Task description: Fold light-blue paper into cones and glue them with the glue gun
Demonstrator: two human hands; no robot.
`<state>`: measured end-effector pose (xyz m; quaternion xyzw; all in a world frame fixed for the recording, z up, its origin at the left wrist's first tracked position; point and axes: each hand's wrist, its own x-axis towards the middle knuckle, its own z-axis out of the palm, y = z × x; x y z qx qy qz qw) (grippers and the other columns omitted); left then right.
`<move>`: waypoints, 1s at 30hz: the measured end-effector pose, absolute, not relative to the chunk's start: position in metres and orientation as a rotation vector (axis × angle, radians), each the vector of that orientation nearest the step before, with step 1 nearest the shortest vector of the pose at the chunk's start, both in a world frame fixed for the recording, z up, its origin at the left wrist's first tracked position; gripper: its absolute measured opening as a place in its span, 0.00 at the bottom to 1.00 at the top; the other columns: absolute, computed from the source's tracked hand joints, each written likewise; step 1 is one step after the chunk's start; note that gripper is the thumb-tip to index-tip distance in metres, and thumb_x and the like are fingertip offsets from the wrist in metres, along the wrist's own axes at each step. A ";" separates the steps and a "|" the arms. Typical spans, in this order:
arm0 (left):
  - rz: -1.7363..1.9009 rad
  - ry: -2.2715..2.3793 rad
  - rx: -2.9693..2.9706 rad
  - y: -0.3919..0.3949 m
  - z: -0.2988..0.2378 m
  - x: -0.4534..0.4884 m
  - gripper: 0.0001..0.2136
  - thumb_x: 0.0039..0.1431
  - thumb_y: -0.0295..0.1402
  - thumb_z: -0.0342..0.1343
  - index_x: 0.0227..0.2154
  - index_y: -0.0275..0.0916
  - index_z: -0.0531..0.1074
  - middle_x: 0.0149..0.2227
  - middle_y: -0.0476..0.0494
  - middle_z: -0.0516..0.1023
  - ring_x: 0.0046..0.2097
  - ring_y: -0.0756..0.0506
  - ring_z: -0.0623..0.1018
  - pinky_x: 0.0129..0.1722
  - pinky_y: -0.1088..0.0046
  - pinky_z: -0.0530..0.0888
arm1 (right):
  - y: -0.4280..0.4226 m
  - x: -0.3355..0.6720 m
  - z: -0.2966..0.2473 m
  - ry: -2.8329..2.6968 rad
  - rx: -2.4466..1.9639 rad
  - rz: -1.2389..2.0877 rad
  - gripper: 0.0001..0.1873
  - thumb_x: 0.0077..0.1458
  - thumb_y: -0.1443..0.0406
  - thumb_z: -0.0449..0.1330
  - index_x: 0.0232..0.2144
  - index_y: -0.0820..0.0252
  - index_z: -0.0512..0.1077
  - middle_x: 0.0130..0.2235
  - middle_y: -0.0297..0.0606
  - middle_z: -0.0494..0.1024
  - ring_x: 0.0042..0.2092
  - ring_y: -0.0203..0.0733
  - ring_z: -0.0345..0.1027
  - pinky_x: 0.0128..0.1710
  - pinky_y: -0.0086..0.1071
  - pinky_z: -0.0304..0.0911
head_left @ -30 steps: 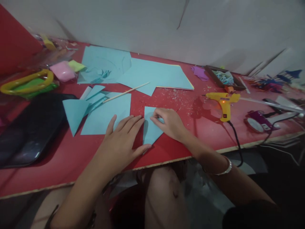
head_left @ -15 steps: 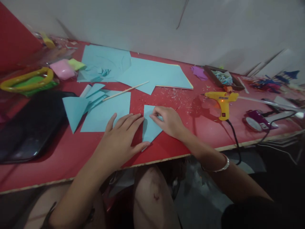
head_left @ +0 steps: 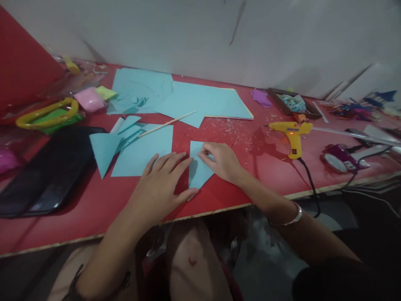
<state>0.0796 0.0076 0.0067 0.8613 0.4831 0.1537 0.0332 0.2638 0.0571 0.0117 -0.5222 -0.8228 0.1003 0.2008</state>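
A small piece of light blue paper [head_left: 196,169] with a slanted lower right edge lies on the red table near its front edge. My right hand [head_left: 222,161] is closed over its right side, thumb and fingertips pinched together at the paper; the exact grip is partly hidden. My left hand [head_left: 163,179] is spread out, thumb at the paper's lower corner and a fingertip at its left edge. Left of it lies a larger blue sheet [head_left: 147,146], with a blue paper cone [head_left: 104,150] and a wooden stick [head_left: 166,124] by it.
More blue sheets [head_left: 209,99] lie at the back by the wall. On the right are a yellow glue gun [head_left: 292,133] with its light on, a box of scraps [head_left: 293,103] and a purple device [head_left: 341,158]. A black tray-like object [head_left: 46,167] is at left.
The view has shifted slightly, so the things at left sit farther right in it. Both hands keep nearly the same place and pose on the small paper.
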 end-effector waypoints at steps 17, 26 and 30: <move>0.528 1.306 2.665 0.009 0.012 0.078 0.17 0.54 0.43 0.50 0.45 0.44 0.70 0.54 0.45 0.67 0.52 0.40 0.67 0.51 0.57 0.65 | 0.057 0.264 0.013 -2.307 -1.444 0.313 0.10 0.56 0.64 0.50 0.24 0.60 0.63 0.26 0.32 0.69 0.28 0.33 0.59 0.31 0.28 0.48; 0.359 1.279 2.664 0.009 0.012 0.077 0.20 0.56 0.46 0.45 0.50 0.49 0.65 0.57 0.51 0.63 0.59 0.43 0.60 0.59 0.55 0.52 | 0.059 0.265 0.012 -2.288 -1.413 0.345 0.11 0.56 0.63 0.51 0.24 0.61 0.62 0.25 0.31 0.68 0.28 0.32 0.57 0.30 0.28 0.47; 0.289 1.271 2.688 0.010 0.012 0.077 0.21 0.56 0.46 0.44 0.52 0.49 0.63 0.59 0.51 0.60 0.60 0.43 0.58 0.59 0.56 0.52 | 0.059 0.265 0.010 -2.282 -1.400 0.351 0.11 0.56 0.63 0.51 0.24 0.61 0.62 0.25 0.31 0.68 0.27 0.32 0.57 0.30 0.27 0.47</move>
